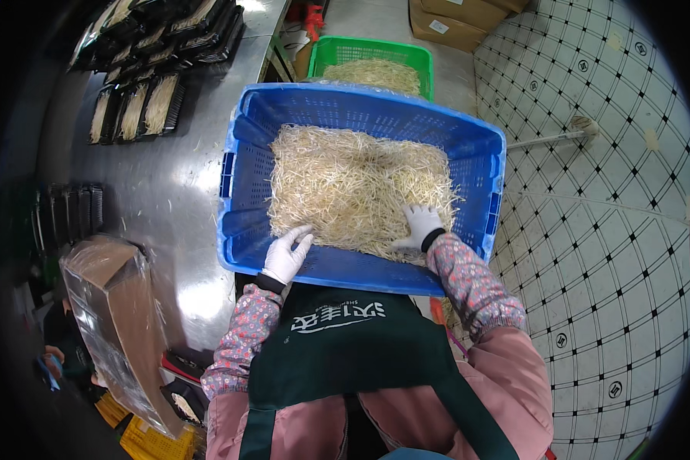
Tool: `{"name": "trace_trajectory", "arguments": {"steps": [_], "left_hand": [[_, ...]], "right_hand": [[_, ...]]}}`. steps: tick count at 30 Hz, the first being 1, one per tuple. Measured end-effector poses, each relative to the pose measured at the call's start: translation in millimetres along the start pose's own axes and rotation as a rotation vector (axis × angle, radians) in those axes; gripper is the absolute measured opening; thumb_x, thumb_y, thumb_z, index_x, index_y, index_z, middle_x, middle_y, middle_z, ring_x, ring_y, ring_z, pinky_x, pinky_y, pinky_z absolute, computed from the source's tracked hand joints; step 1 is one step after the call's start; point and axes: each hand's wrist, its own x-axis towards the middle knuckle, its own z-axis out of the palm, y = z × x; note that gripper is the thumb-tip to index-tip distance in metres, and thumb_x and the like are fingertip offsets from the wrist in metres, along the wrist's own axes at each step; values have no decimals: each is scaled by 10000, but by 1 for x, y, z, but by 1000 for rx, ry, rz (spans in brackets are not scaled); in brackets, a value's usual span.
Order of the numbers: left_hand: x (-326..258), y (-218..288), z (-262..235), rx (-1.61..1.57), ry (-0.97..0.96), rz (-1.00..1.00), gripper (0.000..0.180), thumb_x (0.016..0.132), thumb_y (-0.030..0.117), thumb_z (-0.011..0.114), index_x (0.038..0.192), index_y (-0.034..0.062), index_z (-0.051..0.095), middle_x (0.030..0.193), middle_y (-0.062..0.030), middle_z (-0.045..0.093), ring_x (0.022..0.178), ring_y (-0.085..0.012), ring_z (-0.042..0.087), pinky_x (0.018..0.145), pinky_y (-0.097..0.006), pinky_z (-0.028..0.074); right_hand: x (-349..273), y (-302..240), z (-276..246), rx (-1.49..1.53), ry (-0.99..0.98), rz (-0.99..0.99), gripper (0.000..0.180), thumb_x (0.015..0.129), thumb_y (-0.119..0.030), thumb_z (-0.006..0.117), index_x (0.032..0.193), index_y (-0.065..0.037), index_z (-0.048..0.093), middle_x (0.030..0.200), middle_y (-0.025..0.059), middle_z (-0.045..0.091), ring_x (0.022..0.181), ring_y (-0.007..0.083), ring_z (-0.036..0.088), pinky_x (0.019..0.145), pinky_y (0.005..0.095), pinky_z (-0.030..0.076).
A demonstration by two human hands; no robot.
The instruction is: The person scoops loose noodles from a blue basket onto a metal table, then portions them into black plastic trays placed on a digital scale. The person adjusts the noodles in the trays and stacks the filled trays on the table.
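A large blue perforated crate (468, 146) sits in front of me, tilted a little, with a heap of pale bean sprouts (353, 184) inside. My left hand (286, 257), in a white glove, rests at the near left edge of the heap, its fingers on the sprouts. Over on the near right side of the heap my gloved right hand (420, 227) lies spread and pressed into the sprouts. Neither hand is closed around anything that I can see. Both sleeves are pink and flowered, above a dark green apron.
Behind the blue crate stands a green crate (418, 54) with more sprouts. The steel table (169, 199) on the left carries black trays filled with sprouts (134, 107), a stack of black trays (73, 211) and a plastic-wrapped cardboard box (115, 322). Tiled floor lies to the right, with a mop (583, 130).
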Motion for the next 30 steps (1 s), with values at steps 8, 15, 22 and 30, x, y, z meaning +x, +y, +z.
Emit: {"name": "trace_trajectory", "arguments": {"steps": [8, 15, 22, 30], "left_hand": [[24, 17, 36, -47, -188, -77, 375, 884, 237, 632, 1182, 11, 596, 1040, -147, 681, 948, -231, 663, 848, -314, 504], [41, 18, 52, 413, -383, 9, 521, 863, 332, 650, 1272, 28, 536, 1136, -178, 633, 1035, -278, 613, 909, -339, 473], [103, -1, 116, 915, -652, 188, 1128, 625, 417, 811, 1468, 28, 170, 1507, -193, 240, 1416, -354, 176, 1153, -446, 173], [116, -38, 163, 897, -700, 339, 1114, 591, 421, 830, 1430, 11, 224, 1329, -185, 421, 1237, -346, 413, 1057, -498, 295]], "right_hand": [[-6, 9, 25, -146, 138, -73, 1026, 541, -509, 830, 1334, -30, 391, 1160, 142, 563, 1114, 309, 526, 993, 455, 352], [-42, 3, 39, 20, 42, -139, 673, 686, -170, 692, 1290, -31, 429, 1078, 134, 604, 1067, 308, 565, 990, 494, 359], [-25, 10, 49, -195, 151, -66, 905, 627, -279, 791, 1378, -44, 344, 1167, 162, 554, 1120, 312, 522, 1022, 481, 333], [-23, 13, 73, -227, 344, -94, 632, 808, -153, 584, 1383, -30, 352, 1129, 133, 574, 1105, 314, 529, 1027, 512, 306]]}}
